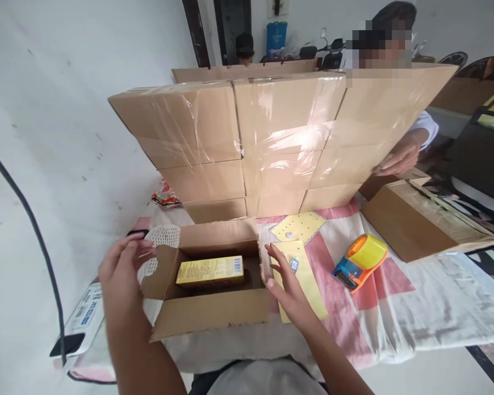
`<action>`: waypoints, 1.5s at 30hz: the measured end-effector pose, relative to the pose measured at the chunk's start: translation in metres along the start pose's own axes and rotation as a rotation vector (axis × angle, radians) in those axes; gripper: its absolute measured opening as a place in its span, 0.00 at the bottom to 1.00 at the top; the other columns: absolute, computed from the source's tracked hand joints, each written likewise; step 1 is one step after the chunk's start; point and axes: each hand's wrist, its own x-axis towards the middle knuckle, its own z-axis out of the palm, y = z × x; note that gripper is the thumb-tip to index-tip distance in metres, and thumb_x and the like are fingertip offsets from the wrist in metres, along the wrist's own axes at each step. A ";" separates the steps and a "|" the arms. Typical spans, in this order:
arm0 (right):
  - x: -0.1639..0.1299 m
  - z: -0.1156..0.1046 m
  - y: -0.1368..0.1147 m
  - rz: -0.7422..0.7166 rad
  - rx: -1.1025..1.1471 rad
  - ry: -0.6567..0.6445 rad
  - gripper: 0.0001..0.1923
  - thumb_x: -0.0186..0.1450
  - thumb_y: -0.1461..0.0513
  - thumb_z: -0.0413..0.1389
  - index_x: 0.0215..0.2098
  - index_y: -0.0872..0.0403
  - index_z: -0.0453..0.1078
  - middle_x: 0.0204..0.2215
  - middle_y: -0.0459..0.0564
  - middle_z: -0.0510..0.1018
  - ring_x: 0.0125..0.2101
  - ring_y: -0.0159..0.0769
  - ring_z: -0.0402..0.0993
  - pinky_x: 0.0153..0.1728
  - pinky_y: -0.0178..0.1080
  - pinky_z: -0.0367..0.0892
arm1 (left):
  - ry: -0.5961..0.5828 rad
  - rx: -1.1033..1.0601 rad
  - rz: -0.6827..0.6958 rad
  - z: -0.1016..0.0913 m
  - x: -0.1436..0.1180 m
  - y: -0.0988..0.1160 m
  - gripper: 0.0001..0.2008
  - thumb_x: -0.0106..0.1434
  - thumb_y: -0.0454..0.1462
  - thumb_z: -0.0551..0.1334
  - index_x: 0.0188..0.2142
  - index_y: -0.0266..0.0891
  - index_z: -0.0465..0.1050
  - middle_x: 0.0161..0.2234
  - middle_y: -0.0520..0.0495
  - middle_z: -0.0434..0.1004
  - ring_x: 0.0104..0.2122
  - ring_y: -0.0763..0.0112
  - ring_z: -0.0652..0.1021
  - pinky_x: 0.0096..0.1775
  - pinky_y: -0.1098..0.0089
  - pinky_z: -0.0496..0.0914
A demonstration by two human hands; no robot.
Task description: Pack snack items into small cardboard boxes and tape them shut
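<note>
An open cardboard carton (pixel 214 307) sits in front of me, its flaps folded outward. Inside it lies a yellow printed box (pixel 209 271) with a barcode at its right end. My left hand (pixel 125 266) is raised beside the carton's left flap, fingers bent and slightly apart, with nothing visible in them. White netting (pixel 164 236) shows just behind those fingers. At the carton's right edge, my right hand (pixel 286 285) has its fingers spread and thumb apart, close to the right flap. Whether it touches the flap I cannot tell.
A wall of taped cardboard boxes (pixel 280 137) stands behind the carton. On the checked cloth (pixel 379 323) lie yellow sheets (pixel 304 296) and a tape dispenser (pixel 360 263). Another carton (pixel 420 219) stands at right, near a co-worker's hand (pixel 401 156). A black cable (pixel 33 219) hangs left.
</note>
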 end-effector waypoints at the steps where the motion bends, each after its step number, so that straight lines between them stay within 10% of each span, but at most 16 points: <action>1: 0.005 0.004 0.001 0.021 0.010 -0.030 0.36 0.71 0.53 0.56 0.73 0.38 0.48 0.72 0.50 0.55 0.71 0.46 0.51 0.68 0.57 0.54 | 0.031 -0.066 -0.053 -0.001 -0.007 -0.015 0.13 0.64 0.45 0.62 0.43 0.40 0.74 0.35 0.51 0.77 0.35 0.68 0.78 0.45 0.64 0.75; 7: 0.029 0.017 0.002 0.138 0.108 -0.047 0.42 0.66 0.61 0.56 0.74 0.38 0.44 0.74 0.47 0.48 0.72 0.46 0.48 0.69 0.57 0.52 | -0.360 0.039 0.345 -0.008 -0.043 -0.074 0.31 0.67 0.61 0.50 0.32 0.41 0.80 0.37 0.39 0.84 0.55 0.49 0.77 0.62 0.47 0.65; 10: 0.040 0.019 0.001 0.113 0.195 -0.080 0.46 0.63 0.62 0.55 0.75 0.37 0.41 0.74 0.46 0.50 0.71 0.45 0.50 0.69 0.56 0.52 | -0.521 0.069 0.552 -0.023 -0.055 -0.084 0.45 0.60 0.71 0.43 0.46 0.42 0.82 0.50 0.35 0.81 0.66 0.42 0.67 0.65 0.41 0.59; 13: 0.049 0.021 0.003 0.046 0.252 -0.059 0.48 0.60 0.63 0.55 0.75 0.38 0.41 0.69 0.47 0.60 0.68 0.46 0.56 0.68 0.56 0.53 | -0.624 0.121 0.657 -0.042 -0.061 -0.090 0.52 0.55 0.74 0.49 0.69 0.48 0.62 0.65 0.34 0.68 0.69 0.39 0.58 0.66 0.37 0.55; 17: 0.059 0.022 0.006 0.090 0.207 0.004 0.48 0.61 0.63 0.55 0.75 0.38 0.41 0.61 0.48 0.68 0.62 0.45 0.64 0.64 0.54 0.60 | -0.700 0.219 0.675 -0.058 -0.064 -0.096 0.61 0.48 0.73 0.55 0.74 0.58 0.31 0.71 0.33 0.55 0.69 0.36 0.55 0.63 0.34 0.57; 27: 0.059 0.016 0.011 -0.082 0.067 0.009 0.16 0.73 0.48 0.50 0.49 0.44 0.74 0.57 0.52 0.67 0.65 0.46 0.59 0.65 0.52 0.59 | -0.643 0.266 0.805 -0.060 -0.049 -0.114 0.75 0.30 0.72 0.65 0.74 0.56 0.34 0.61 0.29 0.71 0.64 0.32 0.67 0.59 0.36 0.64; 29: 0.058 0.013 0.011 -0.120 0.022 -0.002 0.18 0.73 0.46 0.49 0.46 0.45 0.75 0.57 0.53 0.65 0.66 0.47 0.58 0.66 0.53 0.58 | -0.570 0.202 0.730 -0.057 -0.053 -0.109 0.68 0.35 0.73 0.63 0.72 0.51 0.49 0.54 0.31 0.77 0.59 0.34 0.73 0.58 0.38 0.67; 32: 0.060 0.012 0.009 -0.137 0.031 -0.020 0.13 0.72 0.49 0.53 0.44 0.45 0.74 0.59 0.52 0.65 0.66 0.47 0.59 0.66 0.55 0.57 | -0.264 0.128 0.506 -0.040 -0.061 -0.088 0.33 0.56 0.63 0.66 0.49 0.42 0.75 0.40 0.40 0.80 0.46 0.48 0.81 0.49 0.49 0.76; 34: 0.061 0.014 0.008 -0.127 0.062 -0.022 0.10 0.71 0.50 0.55 0.43 0.44 0.74 0.61 0.50 0.65 0.66 0.47 0.60 0.67 0.55 0.57 | -0.084 0.181 0.324 -0.025 -0.063 -0.069 0.15 0.62 0.50 0.67 0.38 0.41 0.75 0.36 0.45 0.77 0.39 0.60 0.80 0.43 0.59 0.78; 37: 0.058 0.014 0.007 -0.063 0.109 -0.011 0.15 0.74 0.50 0.49 0.48 0.43 0.76 0.65 0.49 0.65 0.68 0.46 0.58 0.67 0.55 0.56 | -0.122 0.351 0.198 -0.009 -0.057 -0.047 0.12 0.62 0.47 0.67 0.38 0.41 0.75 0.42 0.46 0.73 0.44 0.62 0.77 0.41 0.64 0.77; 41: 0.043 0.004 0.002 0.012 0.124 -0.006 0.21 0.74 0.50 0.49 0.63 0.40 0.68 0.69 0.48 0.63 0.69 0.45 0.57 0.65 0.54 0.61 | -0.180 0.670 0.393 -0.008 -0.054 -0.032 0.11 0.67 0.46 0.61 0.39 0.43 0.76 0.46 0.43 0.75 0.50 0.56 0.76 0.52 0.55 0.71; 45: 0.017 -0.025 -0.006 -0.087 -0.109 0.283 0.14 0.71 0.55 0.56 0.53 0.45 0.75 0.56 0.53 0.76 0.59 0.47 0.70 0.60 0.54 0.65 | -0.256 0.791 0.760 -0.003 -0.078 -0.025 0.08 0.70 0.40 0.60 0.45 0.47 0.77 0.45 0.46 0.82 0.47 0.56 0.79 0.54 0.53 0.64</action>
